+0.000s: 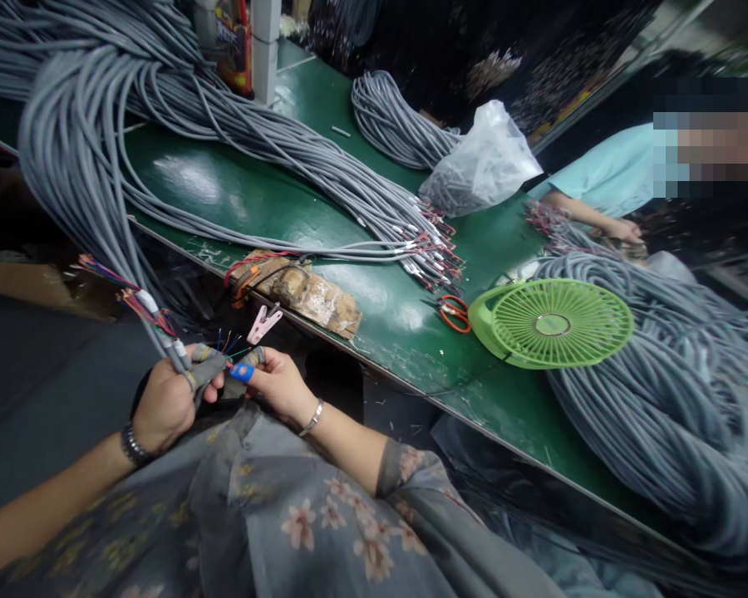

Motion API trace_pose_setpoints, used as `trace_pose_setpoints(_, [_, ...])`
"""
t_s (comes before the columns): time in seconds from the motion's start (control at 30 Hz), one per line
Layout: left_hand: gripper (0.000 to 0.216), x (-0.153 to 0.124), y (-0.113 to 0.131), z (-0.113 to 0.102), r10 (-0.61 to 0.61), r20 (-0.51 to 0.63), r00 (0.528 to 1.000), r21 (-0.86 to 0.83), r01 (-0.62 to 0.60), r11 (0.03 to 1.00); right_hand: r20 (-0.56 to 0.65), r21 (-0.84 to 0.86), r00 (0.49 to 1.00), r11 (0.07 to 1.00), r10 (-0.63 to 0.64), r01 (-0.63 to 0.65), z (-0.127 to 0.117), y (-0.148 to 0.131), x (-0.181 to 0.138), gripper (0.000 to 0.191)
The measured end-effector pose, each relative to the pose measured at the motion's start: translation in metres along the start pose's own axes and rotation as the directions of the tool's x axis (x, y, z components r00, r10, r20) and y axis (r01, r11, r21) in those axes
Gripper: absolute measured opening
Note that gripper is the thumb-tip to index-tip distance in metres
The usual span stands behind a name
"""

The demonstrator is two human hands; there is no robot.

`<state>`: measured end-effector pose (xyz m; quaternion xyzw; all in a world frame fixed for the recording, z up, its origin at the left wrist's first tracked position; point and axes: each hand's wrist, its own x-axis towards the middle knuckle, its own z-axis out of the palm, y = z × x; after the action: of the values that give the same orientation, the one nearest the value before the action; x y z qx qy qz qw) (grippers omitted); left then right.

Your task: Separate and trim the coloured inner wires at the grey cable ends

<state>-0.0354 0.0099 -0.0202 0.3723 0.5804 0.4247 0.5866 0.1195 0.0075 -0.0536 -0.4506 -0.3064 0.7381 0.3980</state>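
My left hand (pixel 168 403), fabric wrapped on its fingers, is closed around the end of a grey cable (pixel 176 353). Thin coloured wires (pixel 228 340) fan out between my two hands. My right hand (pixel 283 384), with a blue cover on the thumb, pinches at those wires from the other side. Beside my left hand hang more cable ends (pixel 146 303) with white sleeves and bare coloured wires. A pale pink clip (pixel 265 324) sits just above my right hand, at the table edge.
A wooden block (pixel 324 303) is fixed at the edge of the green table (pixel 399 320). Orange-handled scissors (pixel 454 314), a green fan (pixel 552 324), a plastic bag (pixel 483 162) and large grey cable bundles (pixel 274 145) lie on it. Another person's hand (pixel 623 231) is across the table.
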Motion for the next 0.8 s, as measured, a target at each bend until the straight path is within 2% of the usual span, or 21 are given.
trace_pose_setpoints(0.2, [0.026, 0.001, 0.001, 0.0, 0.0, 0.011, 1.0, -0.025, 0.0, 1.0, 0.082, -0.03, 0.996, 0.999, -0.038, 0.041, -0.001, 0.004, 0.0, 0.059])
trace_pose_setpoints(0.37, [0.033, 0.003, 0.01, -0.005, -0.03, 0.061, 0.998, -0.048, 0.033, 0.998, 0.207, -0.039, 0.978, 0.999, -0.015, 0.024, -0.019, 0.005, 0.003, 0.057])
trace_pose_setpoints(0.47, [0.032, 0.003, 0.016, -0.008, -0.084, 0.13, 0.988, -0.049, 0.091, 0.995, 0.123, 0.083, 0.992, 0.997, -0.013, 0.003, -0.032, -0.002, 0.008, 0.06])
trace_pose_setpoints(0.57, [0.031, 0.005, 0.017, -0.006, -0.116, 0.219, 0.969, -0.045, 0.129, 0.991, 0.033, 0.191, 0.999, 0.981, 0.005, -0.011, -0.035, -0.015, 0.017, 0.062])
trace_pose_setpoints(0.7, [0.033, 0.009, 0.014, -0.001, -0.109, 0.305, 0.946, -0.035, 0.125, 0.992, 0.017, 0.219, 1.0, 0.976, -0.008, 0.004, -0.024, -0.028, 0.029, 0.056])
trace_pose_setpoints(0.8, [0.036, 0.012, 0.012, 0.003, -0.092, 0.323, 0.942, -0.038, 0.11, 0.993, 0.044, 0.258, 0.999, 0.966, -0.025, 0.013, -0.016, -0.028, 0.036, 0.053])
